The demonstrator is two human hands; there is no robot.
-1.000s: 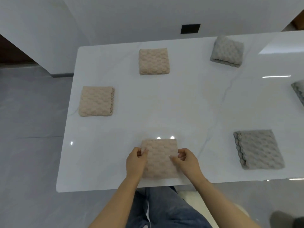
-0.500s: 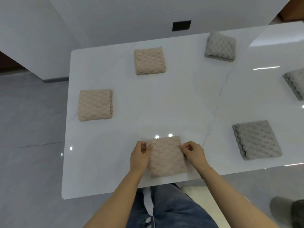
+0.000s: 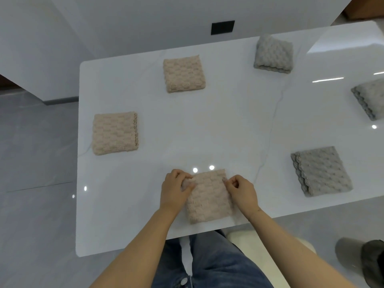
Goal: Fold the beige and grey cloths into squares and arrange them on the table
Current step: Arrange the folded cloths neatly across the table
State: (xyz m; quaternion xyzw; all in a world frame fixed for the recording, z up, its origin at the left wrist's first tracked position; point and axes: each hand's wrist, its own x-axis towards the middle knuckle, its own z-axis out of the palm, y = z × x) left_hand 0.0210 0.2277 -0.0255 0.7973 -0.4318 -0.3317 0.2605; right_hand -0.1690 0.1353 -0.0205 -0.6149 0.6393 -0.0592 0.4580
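Observation:
A folded beige cloth (image 3: 209, 199) lies near the front edge of the white table (image 3: 207, 129). My left hand (image 3: 176, 191) pinches its left upper edge and my right hand (image 3: 242, 192) pinches its right upper edge. Two more folded beige squares lie on the table, one at the left (image 3: 115, 133) and one at the back (image 3: 184, 73). Three folded grey squares sit on the right side: one at the back (image 3: 273, 54), one at the far right (image 3: 371, 97) cut by the frame, and one at the front right (image 3: 321, 171).
The table's front edge runs just behind my jeans-clad legs (image 3: 207, 265). A grey floor (image 3: 35, 183) lies to the left. A dark shoe (image 3: 365, 260) shows at the lower right. A black wall outlet (image 3: 222, 27) is beyond the table.
Both hands have slid up from the near beige cloth's sides to its upper corners. The camera view has shifted slightly; the other cloths stay in place.

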